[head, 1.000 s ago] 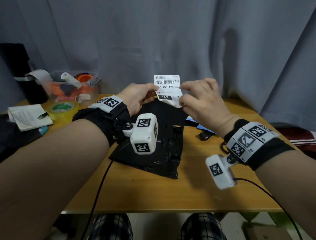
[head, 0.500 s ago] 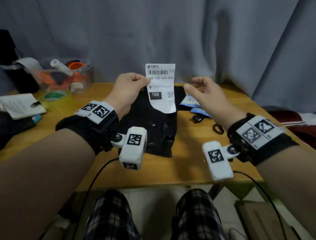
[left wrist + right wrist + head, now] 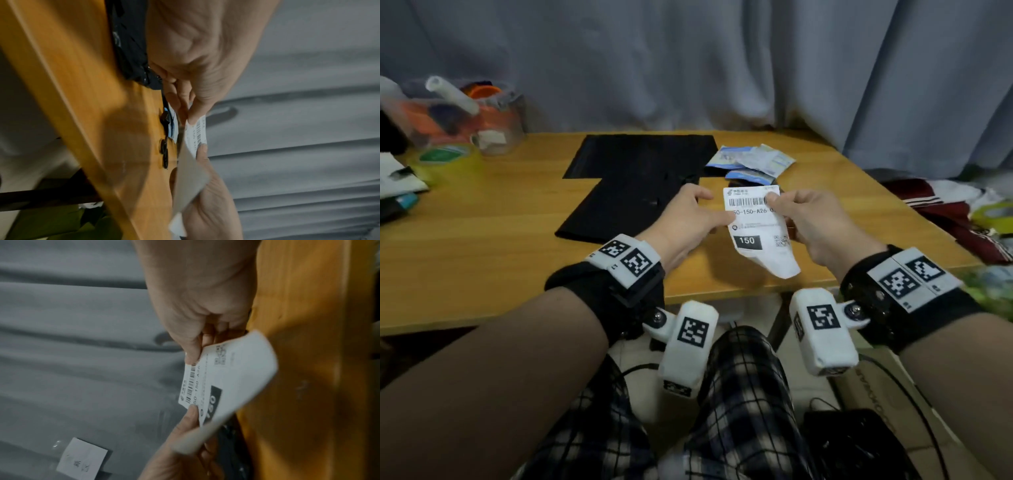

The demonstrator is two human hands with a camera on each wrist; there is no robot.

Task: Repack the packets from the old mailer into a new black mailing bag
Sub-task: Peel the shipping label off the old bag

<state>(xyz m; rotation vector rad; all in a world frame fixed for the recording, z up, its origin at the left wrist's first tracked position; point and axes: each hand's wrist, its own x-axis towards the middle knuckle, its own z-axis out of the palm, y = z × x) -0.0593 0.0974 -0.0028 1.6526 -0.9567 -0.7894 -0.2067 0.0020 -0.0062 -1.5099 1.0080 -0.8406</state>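
— So, left to right?
— Black bag point(image 3: 640, 185) flat at frame centre on the tabletop point(image 3: 482, 240); left hand point(image 3: 688, 222) and right hand point(image 3: 815, 222) each pinch the label's point(image 3: 756, 229) top corners.
— Packets point(image 3: 751, 162)?
— Upper right of centre; probably light, slippery. Take their edges.

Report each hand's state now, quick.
Left hand: pinching the left edge of the white paper shipping label.
Right hand: pinching the same label's right edge.
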